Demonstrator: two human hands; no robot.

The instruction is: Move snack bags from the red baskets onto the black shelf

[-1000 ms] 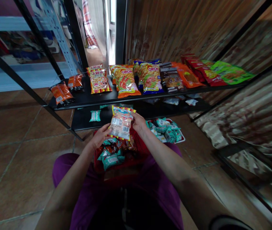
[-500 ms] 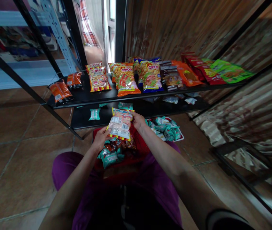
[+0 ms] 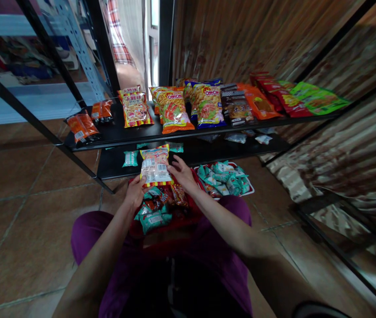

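My left hand (image 3: 136, 191) pinches the lower left corner of a snack bag (image 3: 154, 166), its printed back with a barcode facing up. At the bag's right edge, my right hand (image 3: 183, 172) has its fingers apart; the fingertips are at or very near the bag, and I cannot tell if they touch. Below the bag is a red basket (image 3: 138, 228) holding teal packets (image 3: 154, 220) and reddish-brown packets (image 3: 179, 194). A similar yellow-and-red bag (image 3: 137, 108) stands on the upper shelf.
The black upper shelf (image 3: 115, 138) bears orange packets (image 3: 82, 127), noodle-snack bags (image 3: 174, 108), brown, red and green bags (image 3: 317, 98). On the lower shelf (image 3: 113, 164) lie a teal packet (image 3: 130, 158) and clear packets (image 3: 236, 138). A white tray (image 3: 251, 190) of teal packets sits right of the basket.
The snack bag has moved left and slightly up, turning more upright. My right hand has let go of its upper right corner and its fingers have spread.
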